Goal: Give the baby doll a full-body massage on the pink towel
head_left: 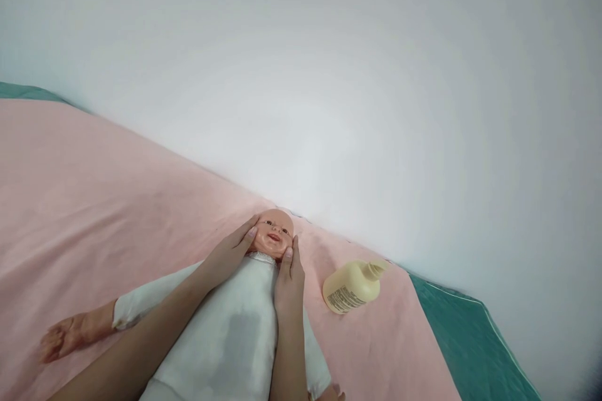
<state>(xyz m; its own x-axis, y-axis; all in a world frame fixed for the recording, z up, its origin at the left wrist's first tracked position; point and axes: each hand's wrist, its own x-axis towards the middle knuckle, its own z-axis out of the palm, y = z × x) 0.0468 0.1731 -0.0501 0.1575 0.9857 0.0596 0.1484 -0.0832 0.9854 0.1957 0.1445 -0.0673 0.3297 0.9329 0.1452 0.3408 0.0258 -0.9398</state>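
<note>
A baby doll point(221, 332) in a white outfit lies on its back, its head away from me and its arms spread. My left hand point(242, 243) cups one side of the doll's head point(275, 235), with the thumb along the cheek. On the other side, my right hand point(290, 276) holds the cheek and jaw, the thumb near the chin. The fingers of both hands lie against the head and are partly hidden by it. A cream pump bottle point(350, 288) with printed text stands to the right of the doll, apart from my hands.
Under the doll spreads a pink cloth point(117, 200) with wrinkles at the left. Green fabric point(470, 332) shows past its edge at the right and far left. A plain white wall point(301, 75) rises just behind the doll's head.
</note>
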